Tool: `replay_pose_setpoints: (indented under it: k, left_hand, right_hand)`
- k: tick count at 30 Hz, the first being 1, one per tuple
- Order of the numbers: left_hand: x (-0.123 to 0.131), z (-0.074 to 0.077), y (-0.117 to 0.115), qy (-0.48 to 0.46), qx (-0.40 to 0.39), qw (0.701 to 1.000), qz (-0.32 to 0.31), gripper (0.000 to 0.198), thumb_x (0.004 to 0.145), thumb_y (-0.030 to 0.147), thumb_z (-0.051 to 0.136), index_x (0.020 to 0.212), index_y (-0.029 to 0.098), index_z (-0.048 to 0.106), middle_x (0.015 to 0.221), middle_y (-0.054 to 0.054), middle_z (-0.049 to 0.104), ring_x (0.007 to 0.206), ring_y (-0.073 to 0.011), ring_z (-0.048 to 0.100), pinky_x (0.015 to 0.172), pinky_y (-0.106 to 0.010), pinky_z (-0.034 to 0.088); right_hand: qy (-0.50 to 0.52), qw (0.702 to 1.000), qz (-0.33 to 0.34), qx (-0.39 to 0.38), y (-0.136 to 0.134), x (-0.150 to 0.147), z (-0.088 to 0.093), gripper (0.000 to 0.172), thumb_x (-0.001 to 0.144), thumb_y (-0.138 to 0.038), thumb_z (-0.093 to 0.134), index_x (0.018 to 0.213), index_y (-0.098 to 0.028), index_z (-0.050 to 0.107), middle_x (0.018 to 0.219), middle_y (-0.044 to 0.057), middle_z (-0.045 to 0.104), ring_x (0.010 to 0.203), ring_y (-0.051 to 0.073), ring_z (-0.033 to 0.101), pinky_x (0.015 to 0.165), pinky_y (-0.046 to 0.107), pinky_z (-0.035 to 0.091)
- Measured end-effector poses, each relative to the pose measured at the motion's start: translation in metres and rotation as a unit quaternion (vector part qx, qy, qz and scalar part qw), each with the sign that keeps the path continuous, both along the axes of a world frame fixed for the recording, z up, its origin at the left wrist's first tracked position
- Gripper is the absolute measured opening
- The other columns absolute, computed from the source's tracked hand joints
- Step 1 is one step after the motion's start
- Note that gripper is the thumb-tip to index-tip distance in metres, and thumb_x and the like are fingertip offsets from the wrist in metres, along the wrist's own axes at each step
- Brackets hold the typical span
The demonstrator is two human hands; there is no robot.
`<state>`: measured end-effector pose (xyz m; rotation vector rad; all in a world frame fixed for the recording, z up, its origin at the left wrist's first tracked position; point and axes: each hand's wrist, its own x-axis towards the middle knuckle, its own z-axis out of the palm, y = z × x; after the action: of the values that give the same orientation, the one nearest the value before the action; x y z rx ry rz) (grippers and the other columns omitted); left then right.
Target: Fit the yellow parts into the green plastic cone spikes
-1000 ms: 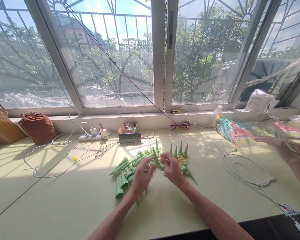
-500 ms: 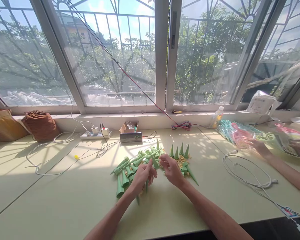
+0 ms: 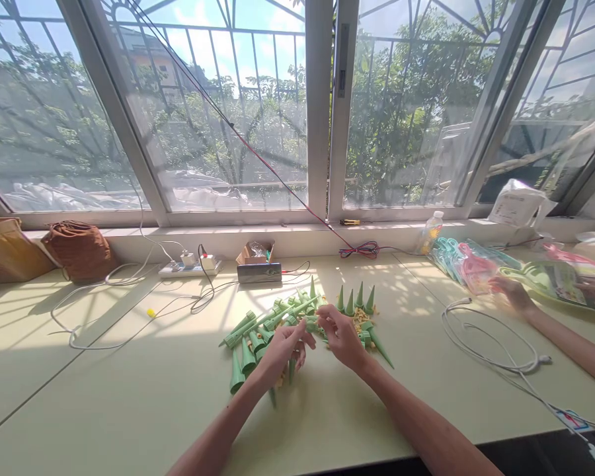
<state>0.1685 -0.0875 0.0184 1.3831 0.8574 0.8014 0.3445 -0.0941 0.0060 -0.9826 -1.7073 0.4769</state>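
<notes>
Several green plastic cones and tubes lie in a pile, with hollow green cones [image 3: 237, 372] at its left. My left hand [image 3: 286, 345] is closed around a green piece [image 3: 310, 325] that points toward my other hand. My right hand [image 3: 338, 330] is beside it, fingers bent together at the tips; what they hold, if anything, is too small to make out. Behind my right hand, several green spikes [image 3: 350, 303] stand upright. Small yellow pieces [image 3: 361, 316] lie scattered between them and a green spike [image 3: 381, 347] lying on its side.
On the pale table [image 3: 143, 410] are a power strip [image 3: 191, 268], a dark box [image 3: 259, 273] and a coiled white cable [image 3: 490, 344]. At the right, another person's hand [image 3: 513, 295] is near pink and teal items [image 3: 476, 266]. A bottle [image 3: 432, 231] stands by the window.
The green cone in my left hand has tilted down from upright. My right hand has hardly moved. The other person's hand has shifted slightly, and the green item beside it lies flatter.
</notes>
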Motion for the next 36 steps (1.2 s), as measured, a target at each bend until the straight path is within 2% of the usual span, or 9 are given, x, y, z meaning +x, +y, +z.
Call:
replay_pose_setpoints:
  k: [5,9,14,20,25,30,36]
  left_hand:
    - [0.0,0.007,-0.003,0.025,0.013,1.0,-0.012,0.052,0.086,0.063,0.052,0.075,0.015,0.068,0.044,0.002,0.051,0.036,-0.0093,0.044,0.041,-0.021,0.039]
    - [0.0,0.008,-0.004,0.042,0.06,0.997,-0.016,0.043,0.086,0.057,0.056,0.074,0.016,0.063,0.043,0.002,0.054,0.035,-0.0094,0.046,0.043,-0.021,0.04]
    - [0.002,0.006,-0.004,0.078,0.125,0.989,0.024,0.037,0.084,0.052,0.061,0.07,0.017,0.056,0.043,0.003,0.053,0.037,-0.0117,0.05,0.041,-0.021,0.038]
    - [0.002,-0.002,-0.003,0.101,0.171,0.978,0.067,0.031,0.081,0.048,0.066,0.081,0.017,0.06,0.046,0.006,0.049,0.038,-0.0106,0.048,0.039,-0.02,0.037]
    - [0.003,-0.001,-0.005,0.1,0.237,0.962,0.091,0.03,0.082,0.046,0.064,0.076,0.017,0.06,0.07,0.001,0.052,0.048,-0.0085,0.05,0.043,-0.019,0.042]
    - [0.004,0.003,-0.006,0.119,0.314,0.931,0.141,0.036,0.079,0.046,0.067,0.062,0.017,0.054,0.069,0.0,0.046,0.056,-0.0099,0.043,0.046,-0.018,0.04]
    - [0.0,-0.002,-0.003,0.162,0.36,0.908,0.138,0.03,0.084,0.046,0.062,0.072,0.019,0.062,0.082,-0.004,0.058,0.056,-0.0105,0.043,0.052,-0.022,0.041]
  right_hand:
    - [0.005,1.0,-0.002,-0.002,0.0,0.0,0.001,0.016,0.096,-0.029,0.042,0.099,-0.019,0.054,0.074,0.001,0.056,0.06,0.013,0.051,0.059,0.024,0.041]
    - [0.01,1.0,0.003,-0.002,0.001,0.0,0.0,0.016,0.096,-0.03,0.042,0.099,-0.02,0.054,0.072,0.0,0.054,0.058,0.013,0.048,0.057,0.023,0.039]
    - [0.016,1.0,0.009,-0.005,0.001,0.0,0.001,0.017,0.097,-0.031,0.042,0.1,-0.019,0.054,0.068,-0.002,0.049,0.055,0.012,0.042,0.054,0.022,0.035]
    - [0.018,1.0,0.009,-0.011,-0.001,-0.001,0.004,0.018,0.097,-0.032,0.042,0.098,-0.019,0.054,0.066,-0.002,0.045,0.053,0.012,0.039,0.052,0.023,0.033]
    - [0.031,0.999,0.016,-0.015,0.0,-0.002,0.004,0.018,0.096,-0.033,0.043,0.098,-0.019,0.054,0.066,-0.002,0.046,0.054,0.012,0.039,0.052,0.023,0.033]
    - [0.047,0.998,0.027,-0.024,0.0,-0.003,0.003,0.018,0.096,-0.033,0.043,0.098,-0.019,0.054,0.066,-0.002,0.045,0.055,0.012,0.039,0.053,0.023,0.034]
    - [0.062,0.996,0.041,-0.044,-0.002,-0.005,0.005,0.018,0.096,-0.034,0.044,0.096,-0.019,0.054,0.062,-0.004,0.041,0.051,0.011,0.034,0.049,0.023,0.03]
